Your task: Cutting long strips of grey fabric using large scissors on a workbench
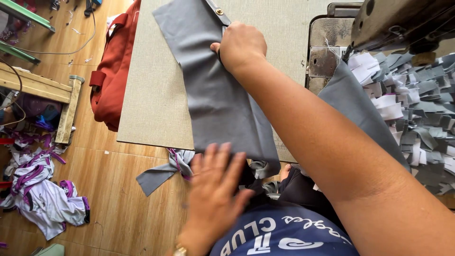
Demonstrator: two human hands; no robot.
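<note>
Grey cloth (215,95): long panel lying on the beige counter (151,95), near end hanging over the front edge. Right hand (239,47): closed, pinching the cloth's far edge beside a brass snap (219,11). Left hand (213,189): open, fingers spread, flat at the near end. Handling: likely best kept taut between both hands, edges aligned. Adjacent: heap of grey and white scraps (417,104); sewing machine (379,23); red bag (116,71) off the counter's left edge; garments (38,189) on the floor
</note>
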